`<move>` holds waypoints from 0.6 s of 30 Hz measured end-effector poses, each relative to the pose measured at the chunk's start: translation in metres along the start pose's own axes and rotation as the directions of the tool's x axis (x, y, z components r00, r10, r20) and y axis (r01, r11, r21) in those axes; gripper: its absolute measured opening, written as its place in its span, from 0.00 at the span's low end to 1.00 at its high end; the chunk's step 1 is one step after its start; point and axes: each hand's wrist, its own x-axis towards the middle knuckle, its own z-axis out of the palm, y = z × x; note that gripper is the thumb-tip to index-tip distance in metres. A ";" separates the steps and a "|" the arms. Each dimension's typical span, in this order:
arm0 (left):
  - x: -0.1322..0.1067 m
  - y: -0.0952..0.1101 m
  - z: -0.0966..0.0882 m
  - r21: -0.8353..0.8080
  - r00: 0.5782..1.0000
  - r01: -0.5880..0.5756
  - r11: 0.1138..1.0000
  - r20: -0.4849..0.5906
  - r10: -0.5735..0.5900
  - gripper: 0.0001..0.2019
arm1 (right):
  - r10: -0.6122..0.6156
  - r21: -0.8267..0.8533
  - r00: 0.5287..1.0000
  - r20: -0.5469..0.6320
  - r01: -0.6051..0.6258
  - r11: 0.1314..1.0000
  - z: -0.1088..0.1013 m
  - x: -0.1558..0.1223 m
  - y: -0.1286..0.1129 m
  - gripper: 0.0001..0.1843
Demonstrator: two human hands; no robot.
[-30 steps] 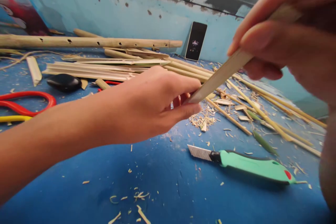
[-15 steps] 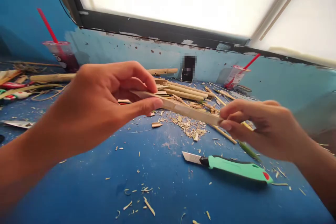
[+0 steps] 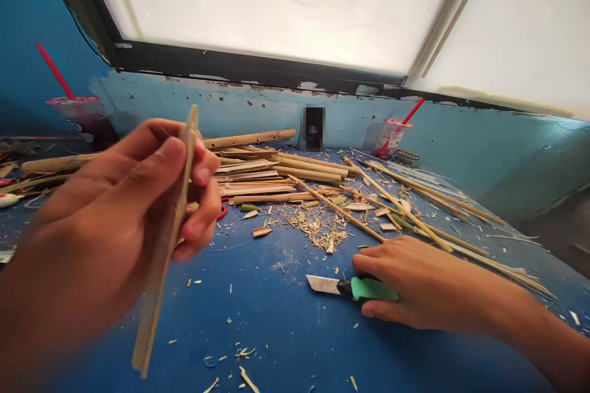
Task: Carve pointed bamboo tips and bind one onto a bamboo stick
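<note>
1 bamboo strip (image 3: 166, 239) is pinched upright in the left hand (image 3: 106, 233); the right hand (image 3: 415, 282) closes on the knife (image 3: 350, 287), shavings (image 3: 318, 230) showing trimming begun, unfinished.

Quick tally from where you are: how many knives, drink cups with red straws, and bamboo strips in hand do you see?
Utility knife, under the right hand: 1
Cups with red straws: 2
Bamboo strip in the left hand: 1
Total: 4
</note>
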 end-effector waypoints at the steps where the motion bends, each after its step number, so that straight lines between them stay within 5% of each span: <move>1: -0.005 -0.003 0.002 0.027 0.998 0.049 0.998 0.039 -0.050 0.10 | -0.005 0.012 1.000 -0.007 0.005 1.000 0.000 -0.001 0.000 0.09; 5: -0.023 -0.026 0.013 0.189 0.962 0.151 0.970 0.199 -0.188 0.14 | 0.040 0.209 0.970 -0.241 0.012 0.978 -0.003 -0.003 -0.004 0.11; 9: -0.039 -0.043 0.030 0.245 0.912 0.229 0.942 0.286 -0.296 0.22 | 0.240 0.490 0.774 -0.586 0.102 0.866 -0.001 0.005 -0.024 0.14; 14: -0.055 -0.057 0.035 0.394 0.955 0.140 0.908 0.190 -0.229 0.23 | 0.152 0.309 0.589 -0.794 0.175 0.935 0.012 0.015 -0.049 0.11; 18: -0.062 -0.063 0.033 0.560 0.975 0.029 0.828 0.168 -0.147 0.22 | 0.056 0.196 0.572 -0.818 0.185 0.963 0.027 0.017 -0.056 0.13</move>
